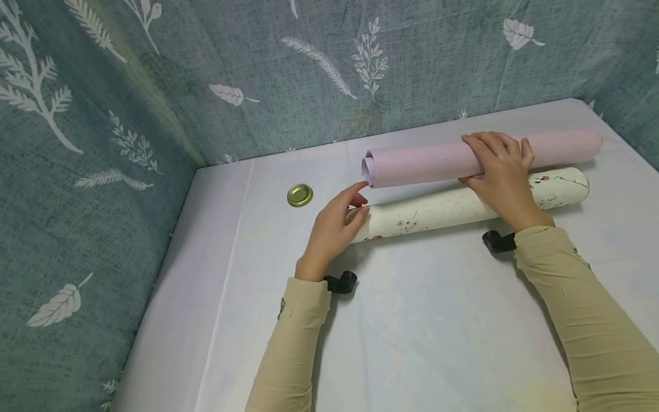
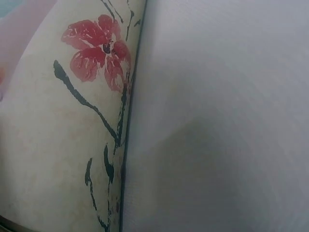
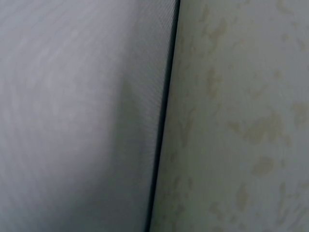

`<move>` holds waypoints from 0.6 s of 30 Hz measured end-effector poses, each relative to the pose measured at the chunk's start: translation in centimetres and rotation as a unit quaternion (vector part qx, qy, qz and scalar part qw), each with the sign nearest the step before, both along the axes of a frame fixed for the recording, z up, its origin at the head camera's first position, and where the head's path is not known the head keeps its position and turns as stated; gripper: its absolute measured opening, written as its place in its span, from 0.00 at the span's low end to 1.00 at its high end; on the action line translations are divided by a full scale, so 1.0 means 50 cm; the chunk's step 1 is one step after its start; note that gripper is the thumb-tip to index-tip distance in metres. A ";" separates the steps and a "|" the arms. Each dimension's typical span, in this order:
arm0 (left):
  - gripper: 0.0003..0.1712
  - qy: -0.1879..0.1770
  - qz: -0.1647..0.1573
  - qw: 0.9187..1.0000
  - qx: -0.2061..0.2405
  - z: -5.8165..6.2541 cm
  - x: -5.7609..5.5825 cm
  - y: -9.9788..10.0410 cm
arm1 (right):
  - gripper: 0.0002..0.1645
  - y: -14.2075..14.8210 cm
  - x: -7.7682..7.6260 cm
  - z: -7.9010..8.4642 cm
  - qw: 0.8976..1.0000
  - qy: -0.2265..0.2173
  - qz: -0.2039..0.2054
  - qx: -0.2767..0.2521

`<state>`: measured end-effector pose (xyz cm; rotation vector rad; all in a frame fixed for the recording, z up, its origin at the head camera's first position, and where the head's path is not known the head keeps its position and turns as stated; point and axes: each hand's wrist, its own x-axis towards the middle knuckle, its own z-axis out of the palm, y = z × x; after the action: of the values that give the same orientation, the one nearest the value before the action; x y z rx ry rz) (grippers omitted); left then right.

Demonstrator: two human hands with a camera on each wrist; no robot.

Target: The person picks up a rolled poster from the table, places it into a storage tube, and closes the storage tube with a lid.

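My right hand (image 1: 501, 171) holds a pink paper roll (image 1: 422, 163) from above, fingers over its far side and thumb at its near side. Just in front lies a cream roll (image 1: 432, 213) printed with red blossoms and dark twigs, roughly parallel to the pink one. My left hand (image 1: 337, 220) is at the cream roll's left end, thumb over it, index fingertip right at the pink roll's open end. In the left wrist view the cream roll (image 2: 58, 145) shows a red flower; in the right wrist view, the cream roll (image 3: 236, 121) shows tan specks.
A round gold lid (image 1: 300, 195) lies on the white-covered table (image 1: 412, 320), left of the rolls. Behind and to the left hangs teal leaf-patterned cloth (image 1: 247, 68). A black wrist camera (image 1: 342, 282) sits at the left wrist, another black camera (image 1: 498, 241) at the right.
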<state>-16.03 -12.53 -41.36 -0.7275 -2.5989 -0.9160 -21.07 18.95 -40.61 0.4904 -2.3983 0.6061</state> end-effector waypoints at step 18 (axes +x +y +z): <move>0.25 0.011 -0.002 1.000 -0.021 0.014 0.005 0.009 | 0.43 0.000 0.002 0.002 1.000 0.006 0.010 0.007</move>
<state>-15.78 -12.08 -40.67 -0.7495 -2.6066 -0.8518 -20.97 18.93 -40.51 0.5222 -2.3900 0.5939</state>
